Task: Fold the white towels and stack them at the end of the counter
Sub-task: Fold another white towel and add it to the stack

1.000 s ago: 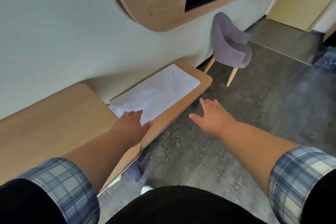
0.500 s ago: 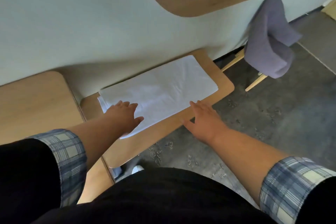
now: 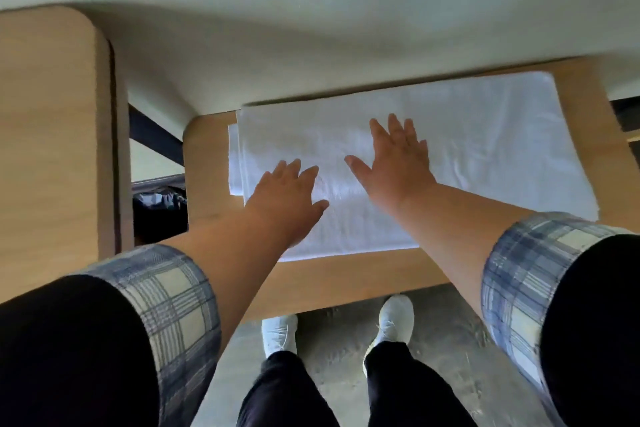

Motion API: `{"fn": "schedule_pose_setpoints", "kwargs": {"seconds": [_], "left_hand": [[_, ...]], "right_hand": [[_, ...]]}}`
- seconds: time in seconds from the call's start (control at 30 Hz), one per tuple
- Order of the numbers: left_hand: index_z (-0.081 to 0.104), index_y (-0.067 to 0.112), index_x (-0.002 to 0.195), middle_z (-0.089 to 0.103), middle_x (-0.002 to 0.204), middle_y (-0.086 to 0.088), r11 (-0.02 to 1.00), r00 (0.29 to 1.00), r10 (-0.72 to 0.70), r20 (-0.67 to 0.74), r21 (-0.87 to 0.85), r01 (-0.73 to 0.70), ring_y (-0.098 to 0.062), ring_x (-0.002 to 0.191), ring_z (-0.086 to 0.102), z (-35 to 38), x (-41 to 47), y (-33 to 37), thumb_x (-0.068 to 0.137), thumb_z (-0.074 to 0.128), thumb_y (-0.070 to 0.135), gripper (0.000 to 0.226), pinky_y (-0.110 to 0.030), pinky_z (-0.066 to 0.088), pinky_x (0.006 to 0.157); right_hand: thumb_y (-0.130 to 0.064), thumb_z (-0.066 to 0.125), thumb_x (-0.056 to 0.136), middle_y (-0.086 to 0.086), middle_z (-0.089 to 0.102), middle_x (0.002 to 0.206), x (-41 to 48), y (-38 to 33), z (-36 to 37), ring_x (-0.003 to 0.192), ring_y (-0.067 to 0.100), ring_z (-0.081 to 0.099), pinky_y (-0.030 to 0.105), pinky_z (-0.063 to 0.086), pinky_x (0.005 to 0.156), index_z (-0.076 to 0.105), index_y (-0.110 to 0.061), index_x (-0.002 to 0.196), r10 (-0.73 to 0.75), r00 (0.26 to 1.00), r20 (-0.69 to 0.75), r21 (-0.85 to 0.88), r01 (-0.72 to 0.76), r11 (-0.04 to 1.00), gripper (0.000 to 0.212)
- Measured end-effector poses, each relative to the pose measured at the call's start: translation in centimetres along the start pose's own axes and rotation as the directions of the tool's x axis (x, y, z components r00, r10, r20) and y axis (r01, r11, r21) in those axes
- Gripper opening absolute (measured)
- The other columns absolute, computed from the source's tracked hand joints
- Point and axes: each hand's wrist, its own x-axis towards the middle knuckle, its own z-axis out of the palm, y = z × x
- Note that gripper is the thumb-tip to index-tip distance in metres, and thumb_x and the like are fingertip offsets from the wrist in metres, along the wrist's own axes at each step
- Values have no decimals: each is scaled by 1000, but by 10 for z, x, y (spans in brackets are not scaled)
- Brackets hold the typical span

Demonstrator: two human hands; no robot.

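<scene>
A white towel [image 3: 485, 149] lies flat on the low wooden counter [image 3: 346, 284], folded into a long rectangle with a second layer showing at its left edge. My left hand [image 3: 287, 198] rests flat on the towel's near left part, fingers straight. My right hand [image 3: 398, 156] lies flat on the towel's middle, fingers spread. Neither hand grips the cloth.
A higher wooden surface [image 3: 52, 135] stands to the left, with a gap and dark things below between it and the counter. A pale wall [image 3: 311, 10] runs behind. My white shoes [image 3: 394, 322] stand on the grey floor under the counter's front edge.
I have stepped in front of the counter and now look straight down. My right hand has moved from the counter's front edge onto the towel's middle. My left hand stays on the towel.
</scene>
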Motion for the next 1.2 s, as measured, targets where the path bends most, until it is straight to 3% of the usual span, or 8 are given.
{"fn": "schedule_pose_setpoints", "kwargs": {"seconds": [0.33,0.57,0.7,0.9,0.97,1.07,1.13,1.2], "left_hand": [[7,23,157,5,165,-8,997,981,3,-194,-72,-17,-26,151,2,32,167,-12,100,32,54,70,-43,5,122],[37,16,144,45,144,-16,1000,961,-1,-278,-22,-5,-36,135,37,17,237,0,98,35,53,60,-46,28,110],[52,20,131,48,138,-13,996,953,-71,-296,28,83,-36,133,35,11,248,6,86,46,66,64,-49,28,107],[61,21,105,64,104,-8,993,813,91,-575,-6,-115,-35,106,54,22,215,6,92,55,50,32,-46,30,102],[62,20,103,65,95,-6,982,741,136,-657,-12,-191,-36,98,56,30,202,8,92,60,39,22,-48,28,105],[64,18,106,65,96,-5,981,724,111,-681,-40,-187,-36,100,54,40,196,9,93,60,35,23,-50,23,111],[65,18,107,65,98,-6,984,728,74,-682,-67,-163,-37,105,52,45,197,10,92,58,40,28,-53,21,114],[64,19,106,64,100,-7,990,724,46,-689,-64,-124,-37,109,50,49,199,6,92,56,51,36,-58,19,114]], "right_hand": [[-80,11,87,3,-13,166,94,50,106,151,33,-18,62,-6,118,-7,-38,156,133,988,-74,-79,-138,987,83],[-79,10,84,3,1,167,95,50,121,152,32,-6,62,0,118,3,-39,155,131,965,-227,-56,-147,988,83],[-77,16,85,4,6,167,93,50,122,152,32,-2,62,2,118,8,-37,156,120,960,-253,-40,-134,990,81],[-77,20,86,1,2,168,91,49,119,153,28,-4,60,1,120,5,-37,156,129,961,-246,3,-132,991,83],[-77,23,85,-3,-4,167,88,53,116,153,23,-7,58,1,121,-4,-37,156,105,963,-246,94,-84,992,85],[-75,33,85,-7,-3,167,104,74,92,153,16,-7,56,6,122,-1,-37,156,124,923,-363,354,14,935,87],[-74,39,83,-4,3,167,135,104,64,153,18,-6,59,8,121,6,-34,157,118,898,-423,309,20,951,90],[-77,43,82,-1,13,166,168,136,38,153,23,0,62,11,119,16,-32,156,37,940,-338,107,-1,994,91]]}}
